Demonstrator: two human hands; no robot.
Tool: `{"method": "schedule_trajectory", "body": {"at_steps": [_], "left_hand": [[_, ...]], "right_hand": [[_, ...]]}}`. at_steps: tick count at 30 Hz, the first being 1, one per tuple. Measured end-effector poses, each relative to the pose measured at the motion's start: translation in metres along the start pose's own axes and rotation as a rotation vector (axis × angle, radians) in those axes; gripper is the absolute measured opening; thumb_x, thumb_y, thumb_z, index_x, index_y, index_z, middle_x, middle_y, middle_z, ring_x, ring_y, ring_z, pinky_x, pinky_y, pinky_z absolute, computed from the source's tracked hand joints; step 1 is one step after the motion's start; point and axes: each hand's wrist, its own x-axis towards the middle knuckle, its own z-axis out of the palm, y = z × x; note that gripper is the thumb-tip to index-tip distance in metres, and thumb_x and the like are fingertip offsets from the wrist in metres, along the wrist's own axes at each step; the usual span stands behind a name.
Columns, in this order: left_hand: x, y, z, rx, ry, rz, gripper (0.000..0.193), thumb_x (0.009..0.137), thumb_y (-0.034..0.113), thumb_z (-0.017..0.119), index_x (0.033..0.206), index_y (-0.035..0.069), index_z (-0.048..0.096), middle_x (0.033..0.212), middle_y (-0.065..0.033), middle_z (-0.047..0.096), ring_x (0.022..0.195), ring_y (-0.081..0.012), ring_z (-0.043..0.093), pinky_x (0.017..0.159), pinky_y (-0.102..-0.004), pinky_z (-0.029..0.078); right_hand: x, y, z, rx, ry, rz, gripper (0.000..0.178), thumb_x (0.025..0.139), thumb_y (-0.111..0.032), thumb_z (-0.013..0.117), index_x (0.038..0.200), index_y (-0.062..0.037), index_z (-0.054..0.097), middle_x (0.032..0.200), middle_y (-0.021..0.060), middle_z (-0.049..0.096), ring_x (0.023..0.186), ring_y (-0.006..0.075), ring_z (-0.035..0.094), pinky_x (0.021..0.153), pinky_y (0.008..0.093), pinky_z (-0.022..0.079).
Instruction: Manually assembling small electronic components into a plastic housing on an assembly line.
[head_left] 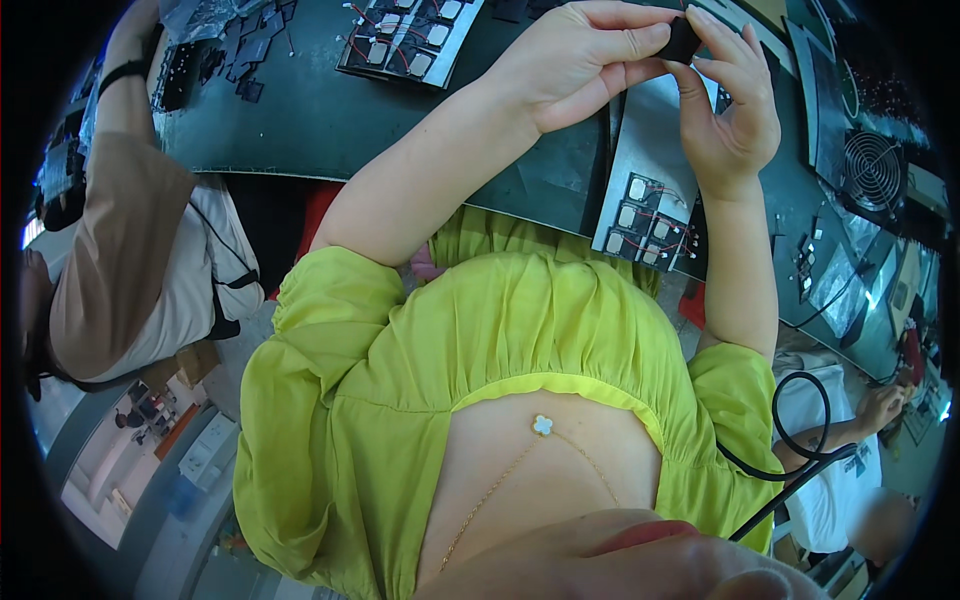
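My left hand (577,62) and my right hand (738,120) meet at the far edge of the view, above the bench. Between their fingertips is a small flat black piece (681,40), pinched from both sides. Below my right hand lies a long silvery metal plate (655,140). On its near end sit several small black parts (627,216) with pale rounded-square faces and thin red and black wires. The plate's far end is partly hidden by my hands. To the left, a second metal plate (440,72) carries several more such wired parts.
Dark flat pieces (250,50) are scattered at the far left of the green bench (290,135). A round fan grille (873,170) and clear plastic bags (845,285) lie on the right. Co-workers sit on both sides; a co-worker's hand (883,408) shows at right.
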Motion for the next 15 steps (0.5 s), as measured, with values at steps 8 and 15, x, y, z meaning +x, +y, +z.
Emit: {"method": "schedule_trajectory", "body": {"at_steps": [8, 15], "left_hand": [[0.007, 0.007, 0.004, -0.185, -0.116, -0.041, 0.026, 0.09, 0.003, 0.053, 0.116, -0.003, 0.056, 0.11, -0.0124, 0.059, 0.094, -0.0166, 0.059, 0.082, -0.023, 0.05], [0.006, 0.008, 0.005, -0.125, -0.035, -0.045, 0.026, 0.091, 0.003, 0.052, 0.116, -0.003, 0.055, 0.11, -0.0125, 0.059, 0.096, -0.0172, 0.058, 0.085, -0.025, 0.049]], "right_hand": [[0.013, 0.002, -0.001, -0.105, -0.007, -0.016, 0.027, 0.07, 0.005, 0.065, 0.087, -0.0069, 0.048, 0.108, 0.0149, 0.063, 0.104, 0.0312, 0.059, 0.1, 0.045, 0.037], [-0.001, 0.014, 0.006, 0.107, 0.047, 0.047, 0.025, 0.071, 0.007, 0.062, 0.086, -0.0058, 0.048, 0.108, 0.0185, 0.062, 0.105, 0.0328, 0.059, 0.097, 0.0435, 0.041]]}}
